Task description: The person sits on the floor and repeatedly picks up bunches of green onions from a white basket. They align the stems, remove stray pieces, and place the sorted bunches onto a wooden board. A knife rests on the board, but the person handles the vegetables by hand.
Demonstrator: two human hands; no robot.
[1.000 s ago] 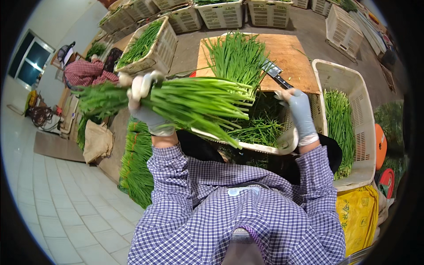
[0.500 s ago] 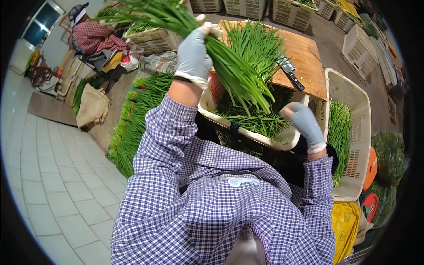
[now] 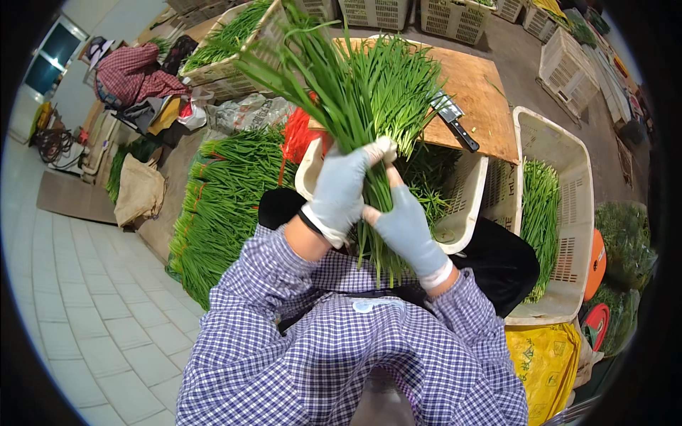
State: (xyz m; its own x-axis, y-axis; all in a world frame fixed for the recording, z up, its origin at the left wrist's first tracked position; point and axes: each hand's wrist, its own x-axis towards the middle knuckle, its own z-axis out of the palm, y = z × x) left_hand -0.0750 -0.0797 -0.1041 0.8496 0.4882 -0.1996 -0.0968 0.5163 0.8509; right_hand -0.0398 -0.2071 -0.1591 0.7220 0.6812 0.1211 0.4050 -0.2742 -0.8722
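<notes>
Chive bunch (image 3: pixel 355 106) upright above the white crate (image 3: pixel 465 206); left hand (image 3: pixel 341 188) grip clenched round stalks, right hand (image 3: pixel 405 227) pinching lower stems. Light, floppy, bruisable; hold near stem base, probably.

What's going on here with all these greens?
A person in a checked shirt and pale gloves grips a bunch of long green chives upright in front of the chest. The left hand wraps the stems, and the right hand clasps them just below. A white basket sits underneath, a cleaver lies on the wooden board, and more chives are piled on the floor.
</notes>
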